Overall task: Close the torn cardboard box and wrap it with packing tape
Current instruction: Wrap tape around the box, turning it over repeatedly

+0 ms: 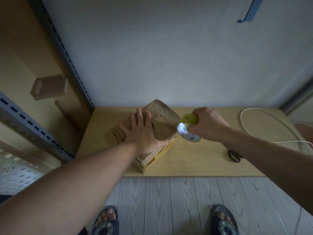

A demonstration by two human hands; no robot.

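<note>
A torn brown cardboard box (162, 119) lies at an angle on the low wooden table (194, 160), its flaps folded down. My left hand (142, 131) presses flat on top of it, fingers spread and straight. Yellowish tape runs along the box's near right side (160, 155). My right hand (206, 124) grips a roll of yellow packing tape (188, 131) right beside the box's right edge, and the roll's white core faces me.
Black-handled scissors (234, 154) lie on the table to the right, under my right forearm. A white cable (271, 122) loops at the table's back right. A metal shelf upright (67, 61) and a wooden panel stand to the left. The wall rises right behind the table.
</note>
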